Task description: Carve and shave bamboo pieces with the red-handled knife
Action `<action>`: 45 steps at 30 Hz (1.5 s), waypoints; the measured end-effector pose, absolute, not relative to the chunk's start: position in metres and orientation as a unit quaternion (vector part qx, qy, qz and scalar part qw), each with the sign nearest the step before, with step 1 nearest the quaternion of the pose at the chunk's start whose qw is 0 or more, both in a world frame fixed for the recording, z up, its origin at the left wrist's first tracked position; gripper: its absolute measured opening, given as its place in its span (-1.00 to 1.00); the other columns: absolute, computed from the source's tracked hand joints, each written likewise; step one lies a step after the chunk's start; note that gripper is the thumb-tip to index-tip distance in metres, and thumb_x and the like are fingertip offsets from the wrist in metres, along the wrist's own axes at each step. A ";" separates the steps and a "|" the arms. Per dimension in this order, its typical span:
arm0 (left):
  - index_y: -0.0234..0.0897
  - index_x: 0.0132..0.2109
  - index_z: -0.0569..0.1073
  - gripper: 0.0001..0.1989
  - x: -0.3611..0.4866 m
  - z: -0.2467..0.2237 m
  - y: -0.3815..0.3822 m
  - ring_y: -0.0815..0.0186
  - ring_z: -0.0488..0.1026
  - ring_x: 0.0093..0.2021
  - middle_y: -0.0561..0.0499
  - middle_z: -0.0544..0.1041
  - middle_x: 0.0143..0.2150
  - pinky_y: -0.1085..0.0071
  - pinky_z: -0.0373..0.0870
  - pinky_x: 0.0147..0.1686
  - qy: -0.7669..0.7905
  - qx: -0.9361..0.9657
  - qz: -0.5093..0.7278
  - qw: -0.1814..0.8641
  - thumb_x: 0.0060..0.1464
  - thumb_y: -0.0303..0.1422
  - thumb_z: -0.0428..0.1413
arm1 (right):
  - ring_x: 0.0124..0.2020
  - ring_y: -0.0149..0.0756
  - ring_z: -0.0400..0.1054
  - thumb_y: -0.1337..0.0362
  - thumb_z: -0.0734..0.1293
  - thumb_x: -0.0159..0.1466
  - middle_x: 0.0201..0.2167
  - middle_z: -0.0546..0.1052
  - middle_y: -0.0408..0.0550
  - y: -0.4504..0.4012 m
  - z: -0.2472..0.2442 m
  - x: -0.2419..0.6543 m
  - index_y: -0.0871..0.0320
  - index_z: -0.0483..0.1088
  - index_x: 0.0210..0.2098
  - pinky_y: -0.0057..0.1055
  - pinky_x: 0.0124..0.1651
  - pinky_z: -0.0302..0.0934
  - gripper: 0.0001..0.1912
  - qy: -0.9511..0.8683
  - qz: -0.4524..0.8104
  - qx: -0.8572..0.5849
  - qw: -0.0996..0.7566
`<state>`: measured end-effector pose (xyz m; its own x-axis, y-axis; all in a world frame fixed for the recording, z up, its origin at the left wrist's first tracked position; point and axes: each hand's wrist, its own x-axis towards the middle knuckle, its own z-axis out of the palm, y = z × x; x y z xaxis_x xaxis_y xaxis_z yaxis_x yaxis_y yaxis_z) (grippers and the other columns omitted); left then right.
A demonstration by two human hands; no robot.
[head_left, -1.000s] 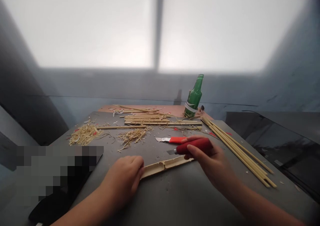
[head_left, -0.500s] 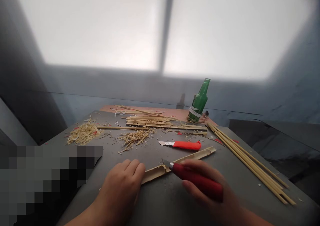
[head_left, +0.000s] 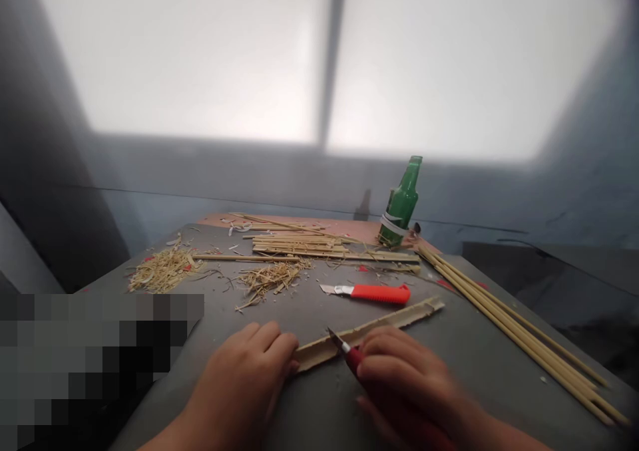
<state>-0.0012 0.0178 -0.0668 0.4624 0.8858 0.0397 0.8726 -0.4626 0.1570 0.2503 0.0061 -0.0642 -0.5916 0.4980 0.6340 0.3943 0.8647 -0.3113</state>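
My left hand (head_left: 249, 371) is closed round the near left end of a split bamboo strip (head_left: 404, 315), whose hollow side faces up. The strip slants away to the right across the grey table. In my right hand (head_left: 409, 378) is a red-handled knife (head_left: 353, 358), its short blade pointing up and left over the strip's hollow. Whether the blade touches the bamboo cannot be made out. Beyond the strip lies a red utility knife (head_left: 380, 295) with its blade out to the left.
Shavings (head_left: 162, 270) lie in piles on the left and middle of the grey table (head_left: 214, 311). Thin sticks (head_left: 299, 243) lie across the back. A green bottle (head_left: 401, 205) stands at the back right. Long sticks (head_left: 514, 331) slant down the right side.
My right hand has turned the red-handled knife, so its handle now slants more steeply toward me. The strip's far end has shifted slightly right. My left hand keeps its hold.
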 end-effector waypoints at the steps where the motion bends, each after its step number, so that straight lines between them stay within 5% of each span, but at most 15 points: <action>1: -0.14 -0.10 0.52 -0.78 0.000 -0.067 0.018 0.09 0.50 -0.13 -0.05 0.58 -0.12 0.22 0.42 -0.16 0.514 0.854 0.058 0.055 0.33 -0.40 -0.03 | -0.35 -0.17 0.44 0.46 0.36 0.23 -0.37 0.54 -0.05 0.006 -0.062 0.250 -0.02 0.38 -0.09 -0.29 -0.27 0.42 -0.69 -0.895 0.048 -0.245 0.369; 7: -0.18 -0.16 0.48 -0.78 0.006 -0.062 0.017 0.08 0.49 -0.13 -0.05 0.58 -0.10 0.19 0.42 -0.15 0.527 0.848 0.017 0.047 0.21 -0.55 0.00 | -0.42 -0.17 0.43 0.45 0.31 0.30 -0.43 0.54 -0.04 0.001 -0.059 0.249 -0.02 0.49 -0.10 -0.32 -0.35 0.39 -0.73 -0.911 0.019 -0.259 0.321; 12: -0.19 -0.17 0.45 -0.78 0.007 -0.062 0.016 0.08 0.47 -0.16 -0.07 0.57 -0.13 0.18 0.41 -0.19 0.524 0.851 0.013 0.045 0.19 -0.57 -0.02 | -0.49 -0.22 0.33 0.45 0.30 0.26 -0.52 0.43 -0.12 0.009 -0.082 0.250 0.01 0.42 -0.12 -0.31 -0.38 0.34 -0.74 -0.898 -0.035 -0.235 0.371; 22: -0.18 -0.22 0.43 -0.79 0.006 -0.063 0.014 0.10 0.44 -0.21 -0.05 0.54 -0.21 0.21 0.41 -0.24 0.521 0.853 0.015 0.014 0.22 -0.55 -0.04 | -0.47 -0.27 0.28 0.46 0.33 0.22 -0.47 0.41 -0.15 0.007 -0.084 0.249 0.03 0.26 -0.10 -0.36 -0.41 0.26 -0.69 -0.914 -0.032 -0.250 0.317; 32: -0.20 -0.18 0.42 -0.69 0.013 -0.051 0.006 0.15 0.47 -0.17 -0.04 0.53 -0.16 0.28 0.45 -0.21 0.501 0.865 -0.003 -0.012 0.09 -0.67 -0.06 | -0.45 -0.29 0.25 0.47 0.29 0.18 -0.48 0.38 -0.17 0.004 -0.085 0.237 0.09 0.30 -0.19 -0.40 -0.38 0.24 -0.77 -0.894 -0.037 -0.264 0.360; 41: -0.20 -0.20 0.42 -0.71 0.008 -0.056 0.005 0.18 0.44 -0.20 -0.03 0.49 -0.22 0.31 0.40 -0.21 0.476 0.879 -0.001 -0.025 0.15 -0.63 -0.09 | -0.11 -0.15 0.45 0.44 0.33 0.18 -0.10 0.49 0.05 0.002 -0.081 0.234 0.08 0.39 -0.19 -0.23 -0.06 0.41 -0.78 -0.873 -0.061 -0.279 0.395; 45: -0.20 -0.18 0.43 -0.76 0.004 -0.053 0.005 0.16 0.45 -0.18 -0.05 0.51 -0.17 0.29 0.41 -0.20 0.491 0.871 -0.015 0.011 0.25 -0.55 -0.10 | -0.19 -0.23 0.51 0.46 0.33 0.17 -0.16 0.57 0.01 -0.001 -0.081 0.233 0.08 0.39 -0.21 -0.35 -0.12 0.45 -0.78 -0.879 -0.020 -0.272 0.391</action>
<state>0.0040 0.0052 -0.0531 0.5175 0.8549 -0.0366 0.8556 -0.5177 0.0046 0.2332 -0.0006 -0.0806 -0.5451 0.4632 0.6987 0.4940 0.8509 -0.1787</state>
